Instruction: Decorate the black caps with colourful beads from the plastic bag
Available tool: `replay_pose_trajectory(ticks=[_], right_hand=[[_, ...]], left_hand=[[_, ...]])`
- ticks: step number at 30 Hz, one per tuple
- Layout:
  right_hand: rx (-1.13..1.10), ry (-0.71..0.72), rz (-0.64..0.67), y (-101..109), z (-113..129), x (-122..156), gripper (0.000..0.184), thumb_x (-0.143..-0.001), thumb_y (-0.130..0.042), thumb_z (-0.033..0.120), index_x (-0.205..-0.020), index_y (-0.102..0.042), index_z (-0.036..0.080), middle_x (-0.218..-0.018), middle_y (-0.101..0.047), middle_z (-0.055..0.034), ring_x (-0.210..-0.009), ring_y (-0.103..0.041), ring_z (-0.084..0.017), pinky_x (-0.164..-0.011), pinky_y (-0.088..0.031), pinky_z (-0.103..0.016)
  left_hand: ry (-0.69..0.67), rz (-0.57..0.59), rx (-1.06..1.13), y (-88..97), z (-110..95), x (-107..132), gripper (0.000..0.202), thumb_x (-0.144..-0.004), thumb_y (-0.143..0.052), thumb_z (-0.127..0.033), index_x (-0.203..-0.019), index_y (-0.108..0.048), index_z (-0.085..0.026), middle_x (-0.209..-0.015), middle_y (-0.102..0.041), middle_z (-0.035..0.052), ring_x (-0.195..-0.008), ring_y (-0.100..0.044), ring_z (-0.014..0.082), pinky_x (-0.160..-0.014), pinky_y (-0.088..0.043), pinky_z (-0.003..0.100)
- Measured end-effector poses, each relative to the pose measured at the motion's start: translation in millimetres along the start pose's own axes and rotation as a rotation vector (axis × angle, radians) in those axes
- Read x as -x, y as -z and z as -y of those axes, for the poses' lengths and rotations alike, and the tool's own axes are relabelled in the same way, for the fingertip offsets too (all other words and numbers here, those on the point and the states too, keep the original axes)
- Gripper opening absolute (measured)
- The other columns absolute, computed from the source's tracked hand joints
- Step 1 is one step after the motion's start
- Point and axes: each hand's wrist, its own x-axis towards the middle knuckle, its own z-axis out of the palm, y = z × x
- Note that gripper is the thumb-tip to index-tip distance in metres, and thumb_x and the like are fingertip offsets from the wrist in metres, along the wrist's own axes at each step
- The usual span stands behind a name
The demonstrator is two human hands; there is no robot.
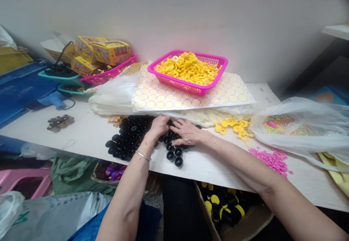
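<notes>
Small black round caps (131, 137) stand packed in a block on the white table, left of my hands. My left hand (159, 126) rests at the right edge of this block with its fingers curled together among the caps; whatever its fingertips hold is hidden. My right hand (187, 132) lies over a second, looser group of black round caps (178, 151), its fingers spread and touching them. A few caps of that group stick out in front of the right hand, near the table's front edge.
Behind my hands, a pink basket (188, 88) of yellow ring-shaped pieces (188, 68) sits on a circle-printed sheet (169, 101). Yellow pieces (234, 126), pink bits (271, 161) and a clear bag (305, 139) lie to the right. Below the table edge is an open carton (201, 208).
</notes>
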Motion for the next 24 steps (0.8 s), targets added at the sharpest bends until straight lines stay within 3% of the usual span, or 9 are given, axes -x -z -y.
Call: replay_pose_trajectory(ticks=[6,12,15,18,21,24], right_hand=[[-0.021,-0.002,0.014,4,-2,0,0.071,-0.083,-0.045,0.067,-0.124,-0.050,0.009,-0.128,-0.047,-0.0193,-0.117,-0.041,-0.032,-0.095,-0.038,-0.047],[-0.097,0.035,-0.042,12,-9,-3,0.063,-0.080,-0.054,0.065,-0.112,-0.056,0.010,-0.116,-0.054,-0.0164,-0.110,-0.046,-0.029,-0.094,-0.041,-0.044],[-0.204,0.012,-0.200,17,-14,7,0.045,-0.087,-0.053,0.053,-0.107,-0.058,0.013,-0.103,-0.059,-0.0125,-0.100,-0.051,-0.025,-0.087,-0.045,-0.039],[-0.303,-0.109,-0.436,17,-13,30,0.032,-0.090,-0.052,0.044,-0.104,-0.059,0.016,-0.096,-0.062,-0.0099,-0.093,-0.054,-0.024,-0.081,-0.047,-0.039],[-0.366,-0.280,-0.677,9,-4,60,0.025,-0.089,-0.054,0.039,-0.104,-0.059,0.019,-0.101,-0.062,-0.0101,-0.097,-0.056,-0.024,-0.085,-0.048,-0.041],[-0.388,-0.486,-0.811,-4,8,83,0.024,-0.089,-0.054,0.038,-0.103,-0.059,0.019,-0.110,-0.060,-0.0126,-0.104,-0.055,-0.024,-0.089,-0.047,-0.043]], left_hand=[[0.035,0.051,0.064,7.3,1,-3,0.038,-0.070,-0.052,-0.020,-0.105,-0.066,-0.024,-0.098,-0.070,0.0057,-0.092,-0.063,0.0231,-0.077,-0.047,0.029],[-0.030,0.074,0.096,11.0,1,-4,0.046,-0.065,-0.050,-0.013,-0.107,-0.067,-0.023,-0.099,-0.070,0.0069,-0.095,-0.063,0.0244,-0.080,-0.047,0.030],[-0.044,0.076,0.123,10.6,0,-2,0.046,-0.063,-0.051,-0.009,-0.103,-0.068,-0.023,-0.097,-0.071,0.0059,-0.097,-0.062,0.0230,-0.084,-0.045,0.028],[-0.047,0.080,0.146,11.0,-1,-2,0.044,-0.061,-0.051,-0.006,-0.098,-0.069,-0.022,-0.095,-0.070,0.0051,-0.099,-0.061,0.0223,-0.087,-0.045,0.028],[-0.072,0.054,0.127,13.9,0,1,0.045,-0.061,-0.048,-0.003,-0.097,-0.068,-0.020,-0.094,-0.069,0.0063,-0.098,-0.061,0.0217,-0.087,-0.045,0.028],[-0.119,-0.027,0.124,17.0,1,10,0.042,-0.062,-0.044,-0.002,-0.094,-0.067,-0.017,-0.095,-0.068,0.0074,-0.094,-0.061,0.0205,-0.086,-0.046,0.028]])
